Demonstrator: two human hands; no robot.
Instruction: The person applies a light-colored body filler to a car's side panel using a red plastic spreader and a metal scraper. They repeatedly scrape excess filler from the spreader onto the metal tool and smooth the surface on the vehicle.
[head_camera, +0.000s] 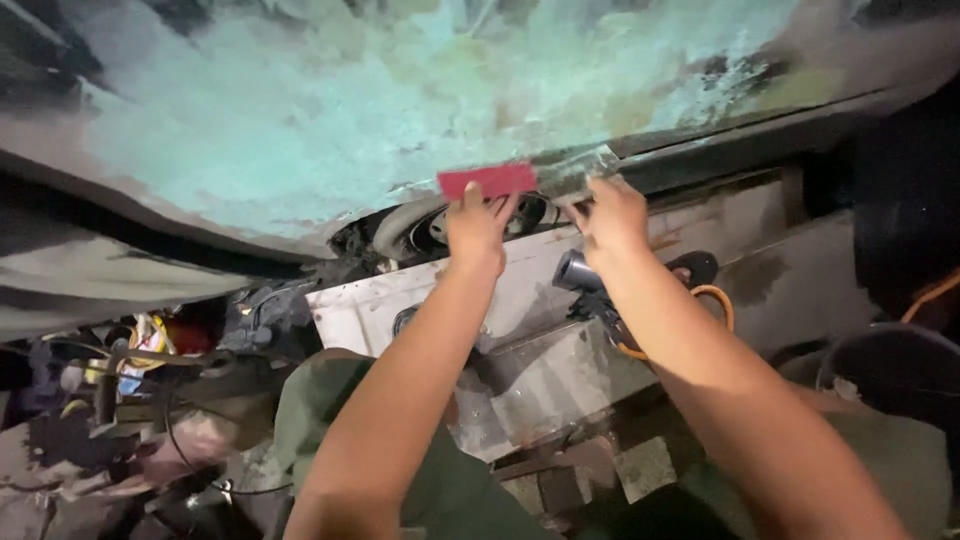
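Red plastic scraper card (487, 180): flat, rectangular, pressed against the lower edge of a curved body panel (300, 120) coated in patchy pale-green filler. Left hand (476, 228): fingers closed on the card's lower edge, holding it from below. Right hand (612, 215): just beside the card, fingertips pinched together on a grey smeared strip (578, 168) at the panel edge; what kind of strip cannot be told. Dark cylindrical tool (580, 272) with orange cable (715, 300): lying below the right forearm on a grey metal ledge (560, 380). Cluttered wires and parts (150, 350): lower left, well apart from both hands.
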